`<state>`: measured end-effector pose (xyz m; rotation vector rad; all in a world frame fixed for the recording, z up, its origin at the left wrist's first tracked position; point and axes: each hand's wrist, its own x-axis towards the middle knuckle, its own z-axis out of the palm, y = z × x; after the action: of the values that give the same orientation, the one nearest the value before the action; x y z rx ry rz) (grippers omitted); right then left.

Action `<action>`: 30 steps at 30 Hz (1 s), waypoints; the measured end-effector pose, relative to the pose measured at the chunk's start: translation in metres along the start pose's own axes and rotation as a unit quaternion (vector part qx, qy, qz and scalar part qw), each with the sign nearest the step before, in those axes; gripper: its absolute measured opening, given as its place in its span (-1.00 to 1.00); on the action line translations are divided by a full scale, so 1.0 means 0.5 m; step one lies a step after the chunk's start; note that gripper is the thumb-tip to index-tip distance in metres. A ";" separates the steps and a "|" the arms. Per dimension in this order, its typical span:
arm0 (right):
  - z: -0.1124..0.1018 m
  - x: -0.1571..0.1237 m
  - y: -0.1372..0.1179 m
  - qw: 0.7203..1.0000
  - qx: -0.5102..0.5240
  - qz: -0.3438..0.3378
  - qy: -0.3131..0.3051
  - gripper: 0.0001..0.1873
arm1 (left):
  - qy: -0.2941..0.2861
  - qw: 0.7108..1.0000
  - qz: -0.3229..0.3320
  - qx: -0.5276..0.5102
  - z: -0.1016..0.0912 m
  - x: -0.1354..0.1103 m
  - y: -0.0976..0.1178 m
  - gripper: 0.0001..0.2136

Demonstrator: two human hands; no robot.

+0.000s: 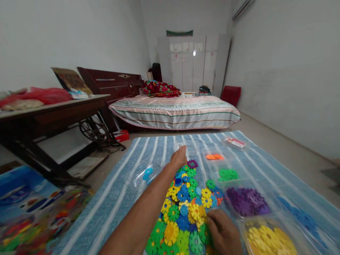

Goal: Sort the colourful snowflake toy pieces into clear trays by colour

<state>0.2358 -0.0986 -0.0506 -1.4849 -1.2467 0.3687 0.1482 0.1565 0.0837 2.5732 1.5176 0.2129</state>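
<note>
My left hand (179, 157) reaches across to the far end of the pile, at a clear plastic container (192, 148). Its fingers look closed; what they hold, if anything, is hidden. Beneath that arm spreads a heap of flower-shaped plastic pieces (183, 209) in green, yellow, blue and other colours. At the heap's near right side is my right hand (224, 232), its fingers curled down by a green piece; I cannot make out anything inside them. A purple piece (192, 163) lies just beyond the heap, close to my left hand.
Clear boxes on the right hold orange pieces (214, 156), green pieces (228, 174), purple pieces (247, 201), yellow pieces (269, 239) and blue pieces (302, 216). Left is a clear container with blue pieces (147, 173). All rest on a striped blue sheet (119, 193). A bed (175, 111) stands beyond.
</note>
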 end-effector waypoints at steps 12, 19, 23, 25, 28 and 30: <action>0.008 0.010 -0.012 0.999 -0.023 -0.030 0.026 -0.76 | -0.010 1.000 -0.009 0.021 0.023 0.056 0.011 -0.64; -0.012 0.013 -0.029 0.999 -0.034 0.008 -0.014 -0.76 | 0.096 0.995 -0.002 -0.001 -0.088 -0.047 -0.015 -0.62; -0.020 0.011 -0.030 0.999 -0.028 0.026 -0.032 -0.75 | 0.184 0.982 -0.004 -0.033 -0.184 -0.203 -0.083 -0.52; -0.024 0.010 -0.028 0.999 -0.024 0.027 -0.037 -0.74 | 0.168 0.984 -0.055 -0.015 -0.219 -0.297 -0.121 -0.47; -0.029 0.009 -0.024 0.998 -0.021 0.030 -0.042 -0.71 | 0.130 0.981 -0.144 0.003 -0.238 -0.437 -0.176 -0.45; -0.032 0.007 -0.022 0.998 -0.024 0.033 -0.047 -0.68 | 0.115 0.973 -0.202 -0.003 -0.225 -0.519 -0.207 -0.44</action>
<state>0.2443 -0.1058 -0.0342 -1.5677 -1.2906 0.4596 -0.0868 -0.0151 0.1612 2.2294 2.0726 0.4746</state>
